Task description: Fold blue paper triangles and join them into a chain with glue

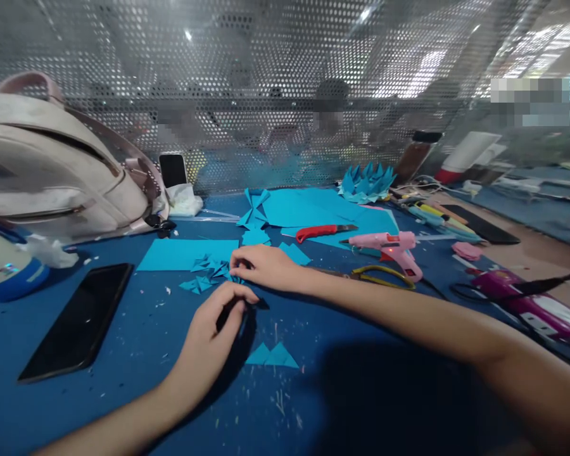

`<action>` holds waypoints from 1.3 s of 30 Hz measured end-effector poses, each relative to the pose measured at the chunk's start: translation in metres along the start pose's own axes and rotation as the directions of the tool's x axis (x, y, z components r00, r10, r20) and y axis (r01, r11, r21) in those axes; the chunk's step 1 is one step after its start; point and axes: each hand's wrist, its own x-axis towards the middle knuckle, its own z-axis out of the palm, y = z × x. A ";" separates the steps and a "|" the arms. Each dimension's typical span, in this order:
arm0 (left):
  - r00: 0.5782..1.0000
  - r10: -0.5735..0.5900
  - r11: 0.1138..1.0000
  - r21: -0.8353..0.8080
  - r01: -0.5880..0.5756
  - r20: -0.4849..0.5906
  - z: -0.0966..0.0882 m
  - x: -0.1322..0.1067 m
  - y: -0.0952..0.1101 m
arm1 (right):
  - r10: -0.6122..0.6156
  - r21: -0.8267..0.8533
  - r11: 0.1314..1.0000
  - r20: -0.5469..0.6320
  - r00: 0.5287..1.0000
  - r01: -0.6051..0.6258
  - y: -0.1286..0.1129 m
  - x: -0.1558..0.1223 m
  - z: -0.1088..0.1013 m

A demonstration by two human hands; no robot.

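My left hand (216, 332) rests on the blue table (137, 380) with its fingers curled shut round a small piece I cannot make out. My right hand (262, 266) reaches in from the right, fingers pinched at a pile of small folded blue paper pieces (204, 273). A folded blue paper triangle (272, 356) lies just right of my left wrist. A flat blue paper sheet (178, 253) sits behind the pile.
A black phone (78, 320) lies at the left, a pale bag (52, 171) behind it. A pink glue gun (392, 248), yellow-handled scissors (382, 275), a red cutter (320, 232), larger blue sheets (308, 209) and a folded blue paper crown (367, 183) sit further back. A perforated metal screen (266, 82) closes the far side.
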 end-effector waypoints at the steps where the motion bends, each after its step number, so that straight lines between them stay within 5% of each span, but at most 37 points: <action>1: 0.998 -0.020 0.999 -0.026 0.018 -0.054 -0.001 0.002 -0.001 | 0.003 -0.003 1.000 0.005 1.000 -0.003 -0.001 0.002 0.002; 10: 0.979 -0.100 0.973 -0.224 0.060 -0.175 -0.002 0.007 -0.010 | -0.161 0.036 0.987 0.058 0.985 0.159 -0.011 -0.025 -0.037; 19: 0.983 -0.143 0.902 -0.395 0.176 0.111 0.010 0.000 0.003 | -0.477 -0.249 0.820 0.201 0.856 0.516 -0.037 -0.072 -0.058; 33: 0.972 -0.226 0.877 -0.420 0.233 0.068 0.013 0.000 0.002 | -0.451 -0.165 0.870 0.117 0.885 0.465 -0.039 -0.088 -0.054; 39: 0.981 -0.195 0.912 -0.369 0.179 -0.007 0.009 0.000 0.005 | -0.137 0.103 0.985 -0.050 0.989 0.141 -0.036 -0.094 -0.051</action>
